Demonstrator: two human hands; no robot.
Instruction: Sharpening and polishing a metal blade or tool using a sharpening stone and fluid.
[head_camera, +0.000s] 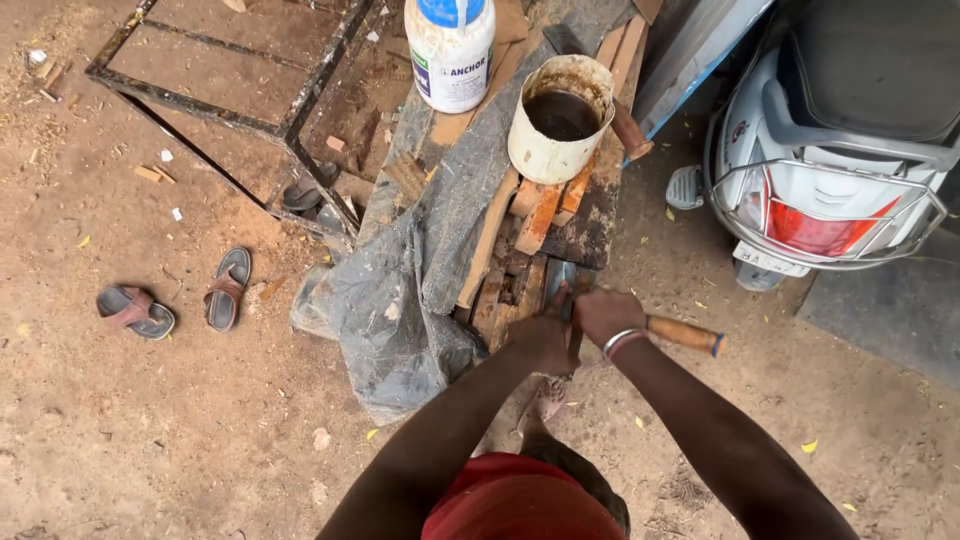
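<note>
My right hand, with bangles at the wrist, is closed around a tool with a wooden handle that sticks out to the right and has a blue end. My left hand sits right beside it, fingers curled on the same tool near its grey-blue metal part, one finger pointing up along it. Both hands are over the near end of a stack of reddish wood pieces. My foot shows just below the hands.
A white tin of dark liquid stands on the wood, and a white jar with a blue lid behind it. A grey tarp drapes to the left. A metal frame, sandals and a parked scooter surround the spot.
</note>
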